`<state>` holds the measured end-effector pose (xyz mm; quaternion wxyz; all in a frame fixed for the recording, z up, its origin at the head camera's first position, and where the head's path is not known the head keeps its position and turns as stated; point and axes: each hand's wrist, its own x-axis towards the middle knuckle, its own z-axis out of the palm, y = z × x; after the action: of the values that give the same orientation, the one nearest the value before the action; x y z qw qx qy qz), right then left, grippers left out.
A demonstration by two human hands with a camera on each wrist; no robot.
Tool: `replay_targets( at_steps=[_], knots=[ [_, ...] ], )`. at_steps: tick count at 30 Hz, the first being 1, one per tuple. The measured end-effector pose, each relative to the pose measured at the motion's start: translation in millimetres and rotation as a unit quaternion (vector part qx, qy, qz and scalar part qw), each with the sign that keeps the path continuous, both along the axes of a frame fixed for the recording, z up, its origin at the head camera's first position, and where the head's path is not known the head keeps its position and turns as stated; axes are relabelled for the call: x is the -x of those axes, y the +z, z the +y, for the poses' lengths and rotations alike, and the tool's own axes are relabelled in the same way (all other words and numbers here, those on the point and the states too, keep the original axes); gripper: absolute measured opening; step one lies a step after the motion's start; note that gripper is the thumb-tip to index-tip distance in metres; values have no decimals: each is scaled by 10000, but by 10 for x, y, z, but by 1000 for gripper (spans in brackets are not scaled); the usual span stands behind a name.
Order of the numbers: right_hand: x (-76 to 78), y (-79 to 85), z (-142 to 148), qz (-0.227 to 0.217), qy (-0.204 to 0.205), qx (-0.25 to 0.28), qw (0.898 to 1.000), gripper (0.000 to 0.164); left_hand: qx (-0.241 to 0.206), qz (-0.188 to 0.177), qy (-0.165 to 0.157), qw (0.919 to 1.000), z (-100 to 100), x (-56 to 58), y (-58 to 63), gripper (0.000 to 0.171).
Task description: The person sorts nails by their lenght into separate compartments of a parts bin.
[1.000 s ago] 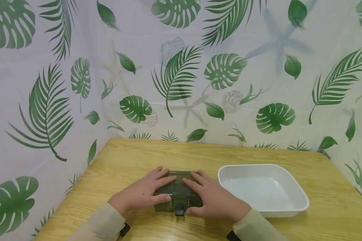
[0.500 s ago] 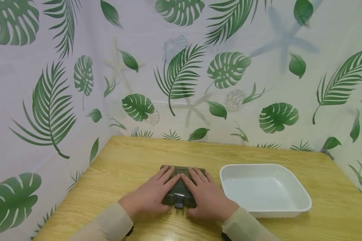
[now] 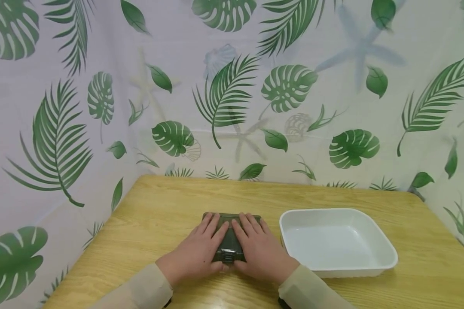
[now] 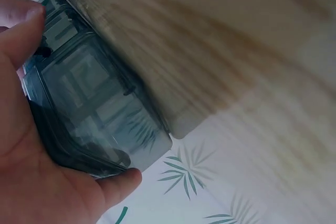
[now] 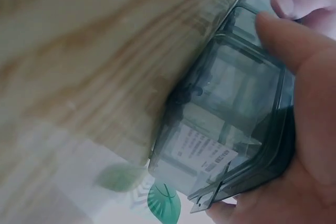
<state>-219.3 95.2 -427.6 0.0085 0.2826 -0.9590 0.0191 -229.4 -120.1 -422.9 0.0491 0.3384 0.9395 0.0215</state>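
Observation:
A dark translucent plastic case with a front latch lies on the wooden table, its lid down. My left hand rests on the left half of the lid, fingers straight and pointing away, thumb near the latch. My right hand mirrors it on the right half, its thumb on the latch's other side. In the left wrist view, the palm lies along the side of the case, with inner dividers visible through the wall. The right wrist view shows a printed label on or inside the case. My fingers cover much of the lid.
Right of the case stands a shallow white tray, close to my right hand. The wooden table extends behind and to both sides. A leaf-patterned sheet hangs along the back and sides.
Both hands have moved inward over the lid, and the thumbs have come closer to the latch. The case sits slightly farther from me. The white tray stays in place.

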Motion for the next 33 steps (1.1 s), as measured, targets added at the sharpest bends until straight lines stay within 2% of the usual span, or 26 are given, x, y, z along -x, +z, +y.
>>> replay_targets(
  at_steps=[6, 12, 18, 27, 33],
  knots=[
    [-14, 9, 25, -146, 101, 214, 9996, 92, -1, -155, -82, 9998, -25, -2, 19, 87],
    [-18, -23, 36, -359, 170, 312, 9987, 89, -24, -266, -68, 9996, -35, -24, 3, 85],
    [-34, 22, 20, -618, 140, 599, 9962, 82, -83, -341, -64, 9994, -60, -30, 5, 83],
    [-7, -22, 11, -629, 146, 487, 9967, 79, -95, -329, -90, 9994, -79, -30, -10, 78],
    [-5, -39, -11, -605, 136, 506, 9968, 81, -120, -343, -94, 9993, -100, -32, -10, 82]
  ],
)
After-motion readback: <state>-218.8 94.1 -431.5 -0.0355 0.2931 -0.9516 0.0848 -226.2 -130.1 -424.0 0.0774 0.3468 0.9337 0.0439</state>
